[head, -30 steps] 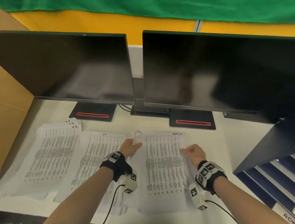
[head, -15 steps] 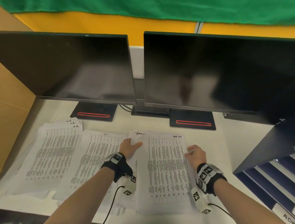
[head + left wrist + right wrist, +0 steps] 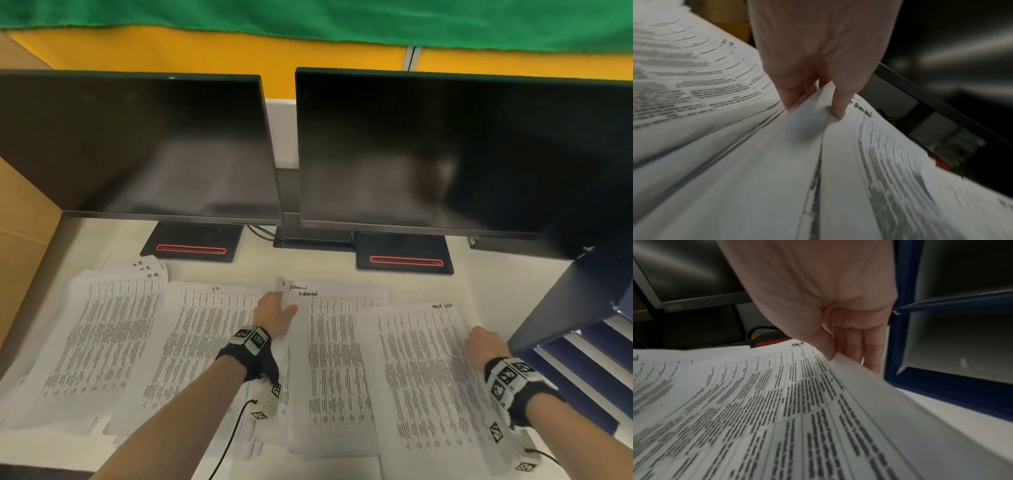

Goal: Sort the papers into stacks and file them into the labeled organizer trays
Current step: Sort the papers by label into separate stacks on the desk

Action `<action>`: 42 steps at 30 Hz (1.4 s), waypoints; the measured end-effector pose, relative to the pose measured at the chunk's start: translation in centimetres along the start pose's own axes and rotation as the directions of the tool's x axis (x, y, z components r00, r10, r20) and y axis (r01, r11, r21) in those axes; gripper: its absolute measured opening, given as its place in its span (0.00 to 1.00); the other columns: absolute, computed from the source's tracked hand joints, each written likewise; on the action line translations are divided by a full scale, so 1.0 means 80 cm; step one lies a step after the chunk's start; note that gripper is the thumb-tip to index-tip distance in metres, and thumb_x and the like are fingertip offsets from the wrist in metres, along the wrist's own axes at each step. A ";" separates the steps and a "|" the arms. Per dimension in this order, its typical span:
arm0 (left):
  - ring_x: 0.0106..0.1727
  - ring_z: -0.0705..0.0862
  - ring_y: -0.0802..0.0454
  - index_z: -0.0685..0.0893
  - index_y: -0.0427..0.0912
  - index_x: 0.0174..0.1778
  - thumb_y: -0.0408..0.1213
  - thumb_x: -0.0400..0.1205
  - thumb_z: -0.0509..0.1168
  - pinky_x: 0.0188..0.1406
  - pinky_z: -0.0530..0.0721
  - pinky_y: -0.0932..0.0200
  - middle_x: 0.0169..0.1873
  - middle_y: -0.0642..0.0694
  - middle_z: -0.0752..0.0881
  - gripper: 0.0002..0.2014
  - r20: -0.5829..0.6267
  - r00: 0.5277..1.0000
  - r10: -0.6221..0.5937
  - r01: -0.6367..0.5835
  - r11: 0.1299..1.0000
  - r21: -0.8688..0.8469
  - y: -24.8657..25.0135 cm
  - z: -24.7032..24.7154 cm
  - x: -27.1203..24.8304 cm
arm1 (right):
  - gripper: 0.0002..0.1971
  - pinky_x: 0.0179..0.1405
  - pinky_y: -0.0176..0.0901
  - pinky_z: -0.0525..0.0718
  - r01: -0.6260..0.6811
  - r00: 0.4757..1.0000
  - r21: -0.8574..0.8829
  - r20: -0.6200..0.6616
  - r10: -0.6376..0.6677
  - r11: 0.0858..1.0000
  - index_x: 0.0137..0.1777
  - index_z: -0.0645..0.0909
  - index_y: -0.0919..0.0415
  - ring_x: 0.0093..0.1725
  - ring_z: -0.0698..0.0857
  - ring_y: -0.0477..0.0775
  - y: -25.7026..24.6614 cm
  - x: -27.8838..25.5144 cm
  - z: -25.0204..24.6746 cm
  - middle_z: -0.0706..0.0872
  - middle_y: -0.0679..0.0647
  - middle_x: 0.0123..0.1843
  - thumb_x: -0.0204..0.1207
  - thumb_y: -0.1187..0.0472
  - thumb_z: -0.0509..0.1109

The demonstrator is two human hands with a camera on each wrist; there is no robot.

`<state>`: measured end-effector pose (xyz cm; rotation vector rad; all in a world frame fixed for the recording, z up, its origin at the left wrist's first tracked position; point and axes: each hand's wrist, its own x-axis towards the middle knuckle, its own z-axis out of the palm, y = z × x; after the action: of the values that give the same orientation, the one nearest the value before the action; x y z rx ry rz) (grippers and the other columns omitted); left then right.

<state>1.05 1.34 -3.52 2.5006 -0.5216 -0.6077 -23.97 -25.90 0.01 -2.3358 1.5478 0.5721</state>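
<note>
Just left of the blue trays point(image 3: 582, 356), your right hand point(image 3: 484, 346) pinches the task-list sheet point(image 3: 431, 377) by its right edge, long axis running near to far. Your left hand point(image 3: 274, 317) pinches the middle stack's point(image 3: 337, 370) far-left corner, so the right is nearer for filing.

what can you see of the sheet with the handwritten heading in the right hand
The sheet is white paper printed with a ruled table of dense dark text, with a handwritten heading at its top right corner. It lies rightmost on the desk, overlapping the neighbouring stack. The right hand pinches its right edge, thumb on top and fingers beneath, lifting that edge slightly. It sits just beside the blue organizer.
</note>
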 end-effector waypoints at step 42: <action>0.47 0.78 0.47 0.86 0.38 0.54 0.38 0.84 0.61 0.50 0.75 0.58 0.48 0.43 0.77 0.11 0.258 0.870 0.421 -0.491 0.794 0.359 0.004 -0.067 0.015 | 0.36 0.74 0.74 0.52 0.467 0.882 -0.072 0.106 -0.459 0.881 0.81 0.48 0.47 0.82 0.42 0.64 -0.060 -0.031 0.073 0.43 0.53 0.84 0.77 0.34 0.50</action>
<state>4.69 2.60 0.39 2.5589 -1.4082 -0.5519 -21.43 -19.48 -3.88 -2.5880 0.8838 0.6225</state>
